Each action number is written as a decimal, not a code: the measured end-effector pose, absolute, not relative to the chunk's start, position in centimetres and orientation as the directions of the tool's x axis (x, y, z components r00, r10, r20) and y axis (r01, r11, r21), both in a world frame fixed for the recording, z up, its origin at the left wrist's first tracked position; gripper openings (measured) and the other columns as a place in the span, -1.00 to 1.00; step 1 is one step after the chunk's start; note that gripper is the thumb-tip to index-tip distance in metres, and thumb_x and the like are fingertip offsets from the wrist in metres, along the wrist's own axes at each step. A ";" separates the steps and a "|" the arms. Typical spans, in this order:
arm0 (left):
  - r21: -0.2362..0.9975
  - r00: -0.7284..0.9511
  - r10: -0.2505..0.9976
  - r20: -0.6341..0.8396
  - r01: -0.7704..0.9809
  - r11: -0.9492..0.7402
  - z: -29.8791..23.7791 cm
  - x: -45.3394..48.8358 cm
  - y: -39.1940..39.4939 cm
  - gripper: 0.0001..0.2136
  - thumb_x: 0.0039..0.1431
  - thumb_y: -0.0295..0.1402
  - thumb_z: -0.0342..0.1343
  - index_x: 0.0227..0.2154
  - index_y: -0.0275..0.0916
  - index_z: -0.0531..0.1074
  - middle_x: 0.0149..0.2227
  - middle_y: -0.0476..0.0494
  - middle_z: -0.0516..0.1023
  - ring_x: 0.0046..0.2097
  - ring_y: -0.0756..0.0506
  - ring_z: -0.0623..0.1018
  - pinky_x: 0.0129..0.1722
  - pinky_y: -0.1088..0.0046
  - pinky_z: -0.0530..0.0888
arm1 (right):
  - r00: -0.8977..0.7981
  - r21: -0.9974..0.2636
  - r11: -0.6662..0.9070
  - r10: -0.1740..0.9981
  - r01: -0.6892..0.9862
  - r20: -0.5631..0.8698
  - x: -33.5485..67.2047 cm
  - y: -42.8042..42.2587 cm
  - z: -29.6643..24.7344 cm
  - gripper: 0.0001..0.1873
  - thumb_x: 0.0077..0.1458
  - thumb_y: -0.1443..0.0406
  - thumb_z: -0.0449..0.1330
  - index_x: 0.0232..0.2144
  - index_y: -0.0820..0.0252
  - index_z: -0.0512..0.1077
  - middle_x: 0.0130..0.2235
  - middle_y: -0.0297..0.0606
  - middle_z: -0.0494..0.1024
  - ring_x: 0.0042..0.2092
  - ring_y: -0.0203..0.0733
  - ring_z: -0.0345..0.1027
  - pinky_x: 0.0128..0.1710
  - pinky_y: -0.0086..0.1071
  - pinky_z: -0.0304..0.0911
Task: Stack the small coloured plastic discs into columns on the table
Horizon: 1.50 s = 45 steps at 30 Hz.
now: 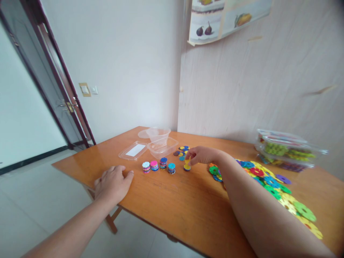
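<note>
My right hand (202, 154) reaches across the wooden table (172, 204) and pinches a yellow disc (187, 161) just above a short stack of discs (187, 167). Left of it stand several small stacks of coloured discs (159, 165) in a row. A few loose small discs (181, 150) lie behind my right hand. My left hand (113, 182) rests palm down near the table's near-left edge, fingers together and flat, holding nothing. A big pile of larger coloured notched discs (271, 184) spreads out to the right of my right forearm.
Clear plastic tubs (161, 141) and a flat lid (133, 150) sit at the back left of the table. A clear lidded box (286, 148) of coloured pieces stands at the back right by the wall. A dark door (57, 86) is at the left.
</note>
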<state>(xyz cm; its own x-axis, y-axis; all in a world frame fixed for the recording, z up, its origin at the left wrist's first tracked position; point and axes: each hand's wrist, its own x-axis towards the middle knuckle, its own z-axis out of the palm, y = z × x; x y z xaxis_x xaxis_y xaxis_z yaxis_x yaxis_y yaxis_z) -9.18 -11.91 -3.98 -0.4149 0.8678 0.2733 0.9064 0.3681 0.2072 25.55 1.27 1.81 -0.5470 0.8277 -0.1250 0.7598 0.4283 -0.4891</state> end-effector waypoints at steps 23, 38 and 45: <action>0.194 -0.418 0.869 0.264 0.906 0.376 -4.0 -9.1 -11.9 -0.52 0.20 0.03 -0.16 -0.06 -0.15 0.45 0.03 -0.30 0.50 0.11 -0.37 0.44 0.05 -0.05 0.33 | -0.317 -0.320 0.302 0.948 0.898 0.005 26.6 3.9 -1.3 -0.68 -0.10 0.27 0.33 -0.20 0.08 0.59 -0.20 -0.29 0.63 -0.20 -0.16 0.45 -0.31 -0.43 0.21; 0.200 -0.414 0.866 0.281 0.907 0.370 -4.1 -9.2 -11.8 -0.51 0.18 0.05 -0.16 -0.05 -0.14 0.45 0.02 -0.31 0.51 0.09 -0.38 0.45 0.04 -0.07 0.34 | -0.481 -0.425 0.406 0.873 0.809 -0.081 26.2 1.9 1.6 -0.71 -0.13 0.30 0.36 -0.25 0.13 0.60 -0.25 -0.33 0.63 -0.22 -0.20 0.44 -0.32 -0.46 0.23; 0.190 -0.415 0.869 0.271 0.908 0.375 -3.9 -9.1 -11.8 -0.51 0.19 0.04 -0.16 -0.04 -0.15 0.44 0.03 -0.31 0.51 0.10 -0.38 0.44 0.04 -0.07 0.34 | -0.618 -0.446 0.494 0.762 0.746 -0.191 24.9 0.3 2.6 -0.63 -0.13 0.17 0.40 -0.21 0.10 0.59 -0.21 -0.28 0.61 -0.20 -0.12 0.44 -0.29 -0.39 0.24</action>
<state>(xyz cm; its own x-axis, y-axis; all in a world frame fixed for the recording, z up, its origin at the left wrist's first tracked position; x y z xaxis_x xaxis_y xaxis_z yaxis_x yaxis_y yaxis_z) -9.13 -11.84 -3.92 -0.4151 0.8686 0.2707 0.9076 0.3745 0.1899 24.86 0.31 2.62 -0.6185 0.7622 -0.1911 0.7464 0.4938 -0.4461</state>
